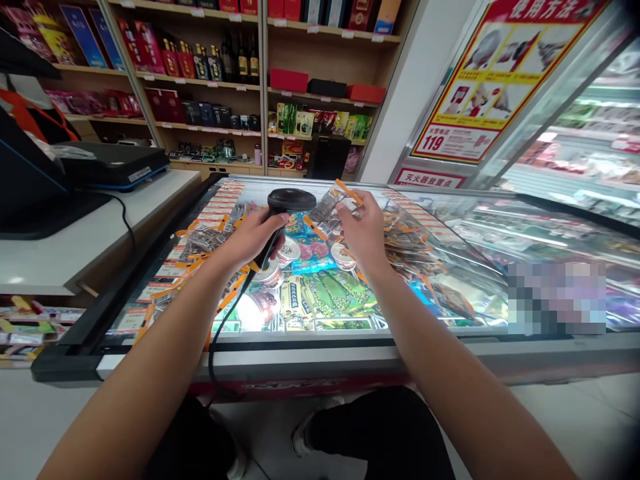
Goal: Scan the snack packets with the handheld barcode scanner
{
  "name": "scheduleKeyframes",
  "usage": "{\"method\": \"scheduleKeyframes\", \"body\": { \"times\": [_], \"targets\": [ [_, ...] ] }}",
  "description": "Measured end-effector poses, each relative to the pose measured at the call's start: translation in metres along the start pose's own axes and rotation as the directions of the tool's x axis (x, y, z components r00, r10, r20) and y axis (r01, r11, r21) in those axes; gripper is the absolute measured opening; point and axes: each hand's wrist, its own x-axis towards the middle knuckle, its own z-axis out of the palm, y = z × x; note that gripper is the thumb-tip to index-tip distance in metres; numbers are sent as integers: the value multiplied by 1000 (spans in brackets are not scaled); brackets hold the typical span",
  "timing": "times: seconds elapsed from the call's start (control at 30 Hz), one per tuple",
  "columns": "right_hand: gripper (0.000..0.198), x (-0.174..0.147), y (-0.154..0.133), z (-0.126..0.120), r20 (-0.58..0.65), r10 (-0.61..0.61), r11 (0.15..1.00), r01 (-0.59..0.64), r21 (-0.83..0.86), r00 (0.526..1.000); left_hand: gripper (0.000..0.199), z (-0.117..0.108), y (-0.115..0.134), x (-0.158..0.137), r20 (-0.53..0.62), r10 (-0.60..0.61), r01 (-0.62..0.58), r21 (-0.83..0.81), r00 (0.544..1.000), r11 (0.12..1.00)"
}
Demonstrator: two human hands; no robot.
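Loose packets and a trailing cable are posing the main risks

At the far left, a white bench (pixel 55 260) is carrying a black scale (pixel 115 160), well apart from the handling. Beside it, on the glass-topped freezer (pixel 320 357), a left pile (pixel 207 241) of orange-trimmed packets is lying loosely over price labels (pixel 131 320). The left forearm is reaching across this side, so a careless sweep could be scattering packets, as nothing visible is binding them.

A black cable (pixel 212 353) is hanging over the freezer's front edge near the person's left leg (pixel 190 440). Should it be snagging there, it could be jerking the scanner or dragging packets along.

The left hand (pixel 253 237) is gripping the handle of a black scanner (pixel 291 199), its broad head standing above the glass. Which way its window is facing cannot be told; a poor angle could be causing a missed read.

Just right of that head, the right hand (pixel 367 230) is pinching a clear, orange-edged packet (pixel 327 207), tilted above the glass. Shiny film could be throwing back light, and a loose pinch could be letting it slip.

Farther right, a right pile (pixel 405 243) of similar packets is overlapping; a dropped one could be getting mixed in, because they are looking so alike.
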Motion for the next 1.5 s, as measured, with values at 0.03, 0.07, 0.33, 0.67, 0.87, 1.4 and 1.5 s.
{"method": "scheduleKeyframes", "body": {
  "times": [0.03,0.07,0.33,0.67,0.87,1.4,1.5],
  "targets": [
    [28,-1,0,-6,-42,-2,1000,2,3,999,26,1,0,-2,53,-12,11,13,999,1000],
    [28,-1,2,-11,-68,5,1000,-5,5,998,28,1,0,-3,115,-25,21,30,993,999],
    [31,-3,13,-29,-100,78,996,-81,-26,992,28,8,-3,-8,395,-46,-31,187,917,982],
    [29,-4,11,-29,-91,52,997,-56,-49,995,36,8,-4,-10,436,-47,-58,226,899,972],
    [27,-3,14,-29,-95,45,998,-48,-36,994,29,6,-7,-7,449,-19,-81,202,893,976],
    [37,2,19,-70,-188,-404,881,326,-342,895,34,6,-6,-6,278,109,-113,0,954,994],
    [24,-1,17,-109,-127,-508,746,362,-559,852,34,7,-4,-4,124,144,-133,-93,982,987]
  ]
}}
